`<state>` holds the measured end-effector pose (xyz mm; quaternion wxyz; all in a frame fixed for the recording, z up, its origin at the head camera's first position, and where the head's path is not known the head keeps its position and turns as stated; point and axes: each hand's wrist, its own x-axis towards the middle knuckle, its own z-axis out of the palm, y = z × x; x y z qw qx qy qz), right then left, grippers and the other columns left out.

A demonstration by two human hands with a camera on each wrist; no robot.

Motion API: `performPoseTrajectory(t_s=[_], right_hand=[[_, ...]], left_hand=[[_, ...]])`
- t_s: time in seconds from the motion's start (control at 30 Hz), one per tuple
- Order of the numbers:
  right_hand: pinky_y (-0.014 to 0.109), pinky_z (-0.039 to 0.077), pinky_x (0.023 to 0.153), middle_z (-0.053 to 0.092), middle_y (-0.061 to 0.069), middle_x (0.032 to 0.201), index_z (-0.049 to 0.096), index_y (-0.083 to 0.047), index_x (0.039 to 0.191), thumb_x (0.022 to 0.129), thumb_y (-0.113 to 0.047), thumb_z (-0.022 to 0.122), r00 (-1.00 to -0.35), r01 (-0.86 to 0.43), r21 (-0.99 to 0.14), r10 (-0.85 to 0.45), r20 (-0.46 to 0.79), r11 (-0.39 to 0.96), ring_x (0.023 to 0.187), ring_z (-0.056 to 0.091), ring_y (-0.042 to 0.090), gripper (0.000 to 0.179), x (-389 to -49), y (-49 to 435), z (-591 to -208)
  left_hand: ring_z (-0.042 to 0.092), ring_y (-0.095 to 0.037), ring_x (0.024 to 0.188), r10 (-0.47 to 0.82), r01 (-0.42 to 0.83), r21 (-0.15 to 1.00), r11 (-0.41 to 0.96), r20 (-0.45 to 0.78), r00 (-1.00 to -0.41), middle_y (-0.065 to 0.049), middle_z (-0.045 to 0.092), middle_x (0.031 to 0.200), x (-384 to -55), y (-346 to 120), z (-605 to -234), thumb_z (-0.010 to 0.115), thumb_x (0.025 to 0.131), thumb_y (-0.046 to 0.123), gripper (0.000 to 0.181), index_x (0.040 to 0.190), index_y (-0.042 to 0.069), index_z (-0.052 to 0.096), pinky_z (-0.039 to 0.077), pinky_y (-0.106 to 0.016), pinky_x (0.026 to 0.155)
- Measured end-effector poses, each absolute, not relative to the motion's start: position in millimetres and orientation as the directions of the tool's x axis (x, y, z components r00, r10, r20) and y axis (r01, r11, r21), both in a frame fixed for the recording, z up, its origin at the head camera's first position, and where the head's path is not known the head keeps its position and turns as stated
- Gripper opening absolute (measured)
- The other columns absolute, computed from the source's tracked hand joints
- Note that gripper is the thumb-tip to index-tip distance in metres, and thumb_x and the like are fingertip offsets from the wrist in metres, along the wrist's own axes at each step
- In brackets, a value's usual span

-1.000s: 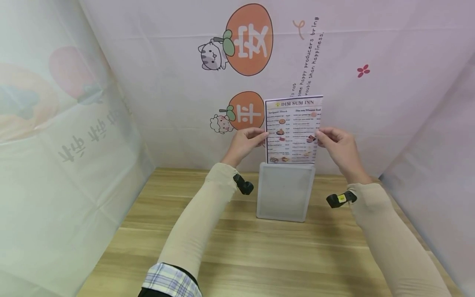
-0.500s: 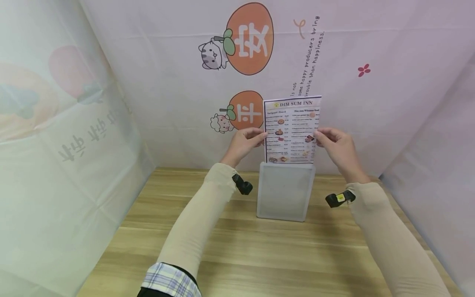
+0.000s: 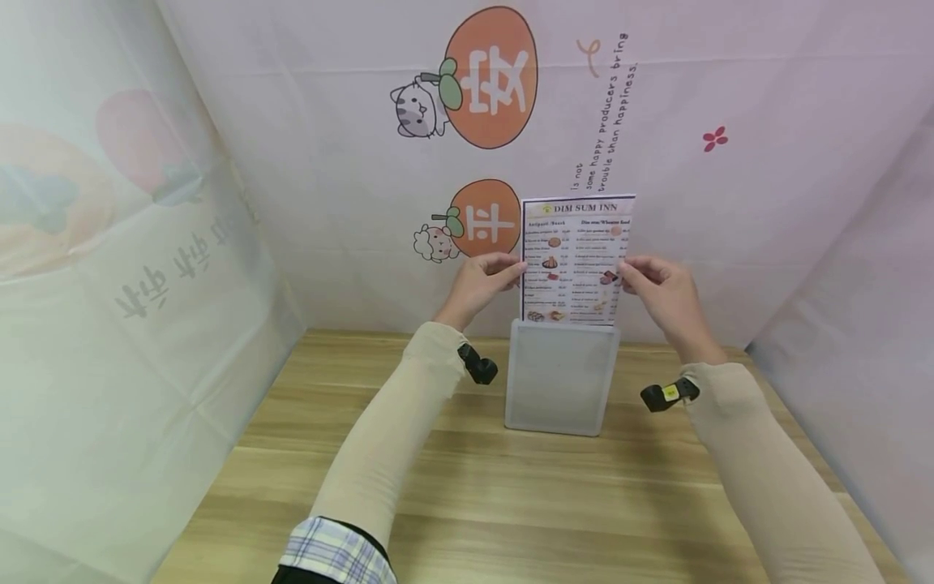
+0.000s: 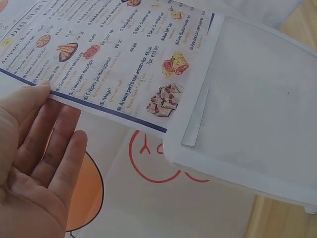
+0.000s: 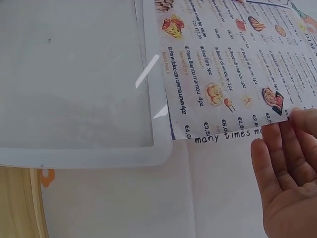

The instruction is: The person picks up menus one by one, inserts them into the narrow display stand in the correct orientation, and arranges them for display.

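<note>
A printed menu sheet (image 3: pixel 576 259) headed "DIM SUM INN" stands upright above a white-rimmed display frame (image 3: pixel 560 380) with a clear grey panel. My left hand (image 3: pixel 481 284) pinches the sheet's left edge between thumb and fingers. On the opposite edge, my right hand (image 3: pixel 667 296) pinches it at about the same height. In the left wrist view, the bottom of the menu (image 4: pixel 124 64) meets the top rim of the frame (image 4: pixel 257 94), and a pale strip shows just inside the panel. The right wrist view has the menu (image 5: pixel 228 74) overlapping that rim.
The frame stands on a wood-grain table (image 3: pixel 467 503), near its back edge. Behind it hangs a pale cloth (image 3: pixel 350 203) with cartoon fruit prints, and more cloth closes off the left side (image 3: pixel 146 365) and right side (image 3: pixel 846 349). Each wrist bears a small black camera (image 3: pixel 477 363).
The menu shifted slightly left, then came back right and dropped a little, its lower edge now overlapping the frame's top rim. Both hands moved with it; the frame stayed put.
</note>
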<state>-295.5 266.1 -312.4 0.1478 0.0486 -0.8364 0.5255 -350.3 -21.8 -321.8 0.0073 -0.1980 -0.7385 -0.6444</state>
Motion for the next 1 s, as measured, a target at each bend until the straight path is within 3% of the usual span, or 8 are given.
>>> performPoseTrajectory(t_s=[0.23, 0.43, 0.73, 1.0], right_hand=[[0.023, 0.050, 0.091, 0.065, 0.010, 0.119, 0.062, -0.005, 0.129, 0.097, -0.051, 0.059, -0.954, -0.234, -0.859, 0.063, 0.294, 0.455, 0.104, 0.061, 0.018, 0.056, -295, 270, -317], [0.036, 0.048, 0.098, 0.064, 0.009, 0.121, 0.062, -0.007, 0.130, 0.097, -0.054, 0.058, -0.961, -0.211, -0.862, 0.066, 0.270, 0.461, 0.105, 0.061, 0.018, 0.059, -295, 272, -322], [0.023, 0.048, 0.092, 0.062, 0.007, 0.122, 0.062, -0.007, 0.131, 0.097, -0.055, 0.057, -0.961, -0.216, -0.857, 0.056, 0.273, 0.468, 0.104, 0.060, 0.015, 0.058, -292, 273, -325], [0.033, 0.047, 0.097, 0.064, 0.010, 0.121, 0.062, -0.005, 0.130, 0.097, -0.055, 0.058, -0.963, -0.212, -0.858, 0.050, 0.266, 0.468, 0.106, 0.061, 0.021, 0.059, -289, 273, -328]], left_hand=[[0.068, -0.019, 0.100, 0.290, 0.304, 0.947, 0.106, 0.263, -0.920, -0.001, 0.073, 0.105, -350, -21, -325, 0.073, 0.094, 0.033, 0.031, 0.114, 0.010, 0.073, 0.055, -0.023, 0.086], [0.068, -0.017, 0.101, 0.293, 0.294, 0.950, 0.105, 0.253, -0.922, 0.000, 0.073, 0.107, -351, -19, -329, 0.073, 0.094, 0.034, 0.032, 0.116, 0.011, 0.073, 0.055, -0.023, 0.087], [0.068, -0.014, 0.100, 0.297, 0.289, 0.952, 0.104, 0.248, -0.922, 0.000, 0.073, 0.107, -350, -18, -331, 0.073, 0.094, 0.033, 0.031, 0.115, 0.012, 0.073, 0.055, -0.023, 0.088], [0.068, -0.013, 0.099, 0.297, 0.307, 0.940, 0.148, 0.254, -0.921, 0.002, 0.073, 0.107, -349, -18, -336, 0.072, 0.094, 0.034, 0.031, 0.116, 0.012, 0.074, 0.055, -0.023, 0.087]])
